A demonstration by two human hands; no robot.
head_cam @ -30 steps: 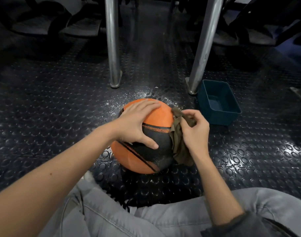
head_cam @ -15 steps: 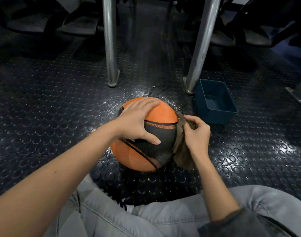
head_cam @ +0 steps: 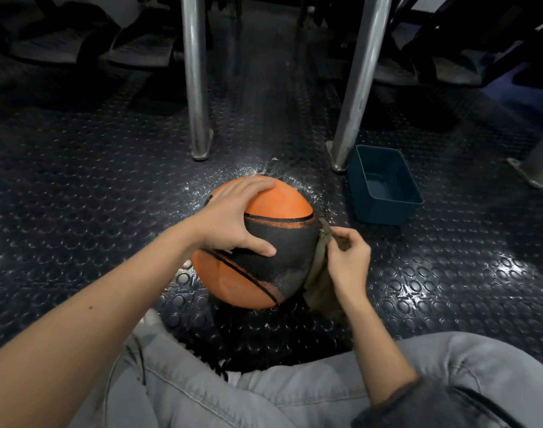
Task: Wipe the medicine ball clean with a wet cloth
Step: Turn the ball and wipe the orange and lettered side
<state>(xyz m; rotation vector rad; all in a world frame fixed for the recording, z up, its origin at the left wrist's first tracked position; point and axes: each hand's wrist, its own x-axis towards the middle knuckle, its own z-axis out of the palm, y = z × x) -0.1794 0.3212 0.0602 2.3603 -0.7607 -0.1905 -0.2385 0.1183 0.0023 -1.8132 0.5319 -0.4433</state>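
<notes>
The medicine ball (head_cam: pixel 279 202) is held down on the studded floor (head_cam: pixel 78 211) beneath the left hand (head_cam: pixel 233 217), whose fingers are spread flat over its top. The cloth (head_cam: pixel 318 288) is pinched by the right hand (head_cam: pixel 349 264), fingers curled, and pressed against the ball's side just left of that hand.

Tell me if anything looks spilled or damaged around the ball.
Pale specks are scattered over the black studded floor just beyond the orange-and-black medicine ball, like spilled powder or droplets. The ball's black band looks worn, orange showing through its edges.
</notes>
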